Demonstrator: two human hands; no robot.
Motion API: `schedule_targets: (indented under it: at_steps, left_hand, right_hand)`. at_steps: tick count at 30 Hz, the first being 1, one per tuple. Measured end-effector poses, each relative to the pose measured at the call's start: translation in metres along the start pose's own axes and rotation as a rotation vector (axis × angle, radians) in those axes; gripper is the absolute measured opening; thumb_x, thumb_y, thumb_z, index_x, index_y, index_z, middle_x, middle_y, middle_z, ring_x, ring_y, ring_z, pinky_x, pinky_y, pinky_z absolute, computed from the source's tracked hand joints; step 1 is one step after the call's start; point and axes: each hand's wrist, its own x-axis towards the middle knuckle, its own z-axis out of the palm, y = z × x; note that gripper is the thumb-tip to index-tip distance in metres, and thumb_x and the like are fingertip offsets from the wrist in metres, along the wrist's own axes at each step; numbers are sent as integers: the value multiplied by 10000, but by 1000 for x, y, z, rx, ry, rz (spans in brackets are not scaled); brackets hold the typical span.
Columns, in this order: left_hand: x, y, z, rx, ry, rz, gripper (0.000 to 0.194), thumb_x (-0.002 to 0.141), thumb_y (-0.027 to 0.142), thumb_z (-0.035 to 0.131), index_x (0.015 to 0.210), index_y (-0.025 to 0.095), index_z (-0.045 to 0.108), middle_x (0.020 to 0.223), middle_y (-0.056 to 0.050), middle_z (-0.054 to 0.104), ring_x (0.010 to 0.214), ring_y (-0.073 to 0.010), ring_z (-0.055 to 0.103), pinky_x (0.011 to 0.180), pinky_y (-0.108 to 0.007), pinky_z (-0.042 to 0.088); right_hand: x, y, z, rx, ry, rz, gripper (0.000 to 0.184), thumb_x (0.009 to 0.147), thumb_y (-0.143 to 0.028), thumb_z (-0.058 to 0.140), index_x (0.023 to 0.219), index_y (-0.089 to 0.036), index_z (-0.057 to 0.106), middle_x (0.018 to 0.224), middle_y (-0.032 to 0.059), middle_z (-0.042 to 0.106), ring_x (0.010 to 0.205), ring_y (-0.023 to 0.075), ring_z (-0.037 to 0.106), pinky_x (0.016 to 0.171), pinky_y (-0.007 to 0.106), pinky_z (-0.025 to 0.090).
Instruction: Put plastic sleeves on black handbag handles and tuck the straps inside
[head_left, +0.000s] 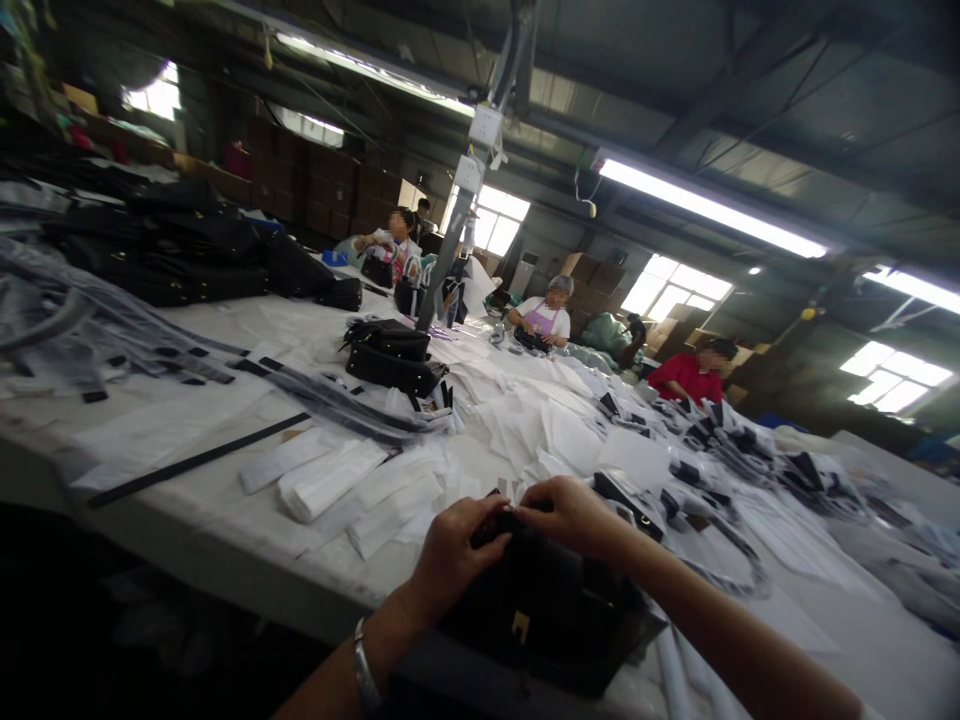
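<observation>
A black handbag (562,610) with a small gold clasp stands at the near edge of the table, below my hands. My left hand (457,545) has its thumb and fingers pinched at the bag's top edge. Close beside it, my right hand (562,508) is also closed, its fingertips meeting the left ones. Between the fingertips shows a small pale bit, too small to name. A bracelet (365,665) circles my left wrist. Part of the bag's top is hidden behind my hands.
White paper packets (330,475), a black strap (202,458) and plastic-wrapped handles (352,405) lie on the table (247,520). Black bags (394,355) sit farther back, with a large pile (187,240) at left. A slanted post (446,250) rises mid-table. Several people work beyond.
</observation>
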Motion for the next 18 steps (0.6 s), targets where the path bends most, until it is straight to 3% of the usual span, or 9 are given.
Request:
schedule_targets:
  at_steps: [8,12,18]
  left_hand:
    - [2,6,2,-23,-23,-91,362,784,155,720,1136,223,664,1033,-32,716,884,-182,669,832,-297,533]
    - [7,9,0,65,16,-130,340,736,194,785,1060,243,694,1117,-49,670,1035,-233,628,925,-352,503]
    - [15,5,-6,79,-137,-68,253,768,243,763,1016,243,713,1017,-32,661,949,-203,649,847,-288,517]
  right_hand:
    - [0,2,1,2,-11,7,307,829,-405,572,762,-170,758,593,-12,617,583,124,504,536,246,294]
    - [1,6,4,29,18,14,323,843,-418,562,772,-172,757,610,-8,634,600,134,528,551,245,315]
    - [-2,7,13,72,66,40,319,856,-391,541,765,-159,740,640,2,657,622,144,550,557,236,336]
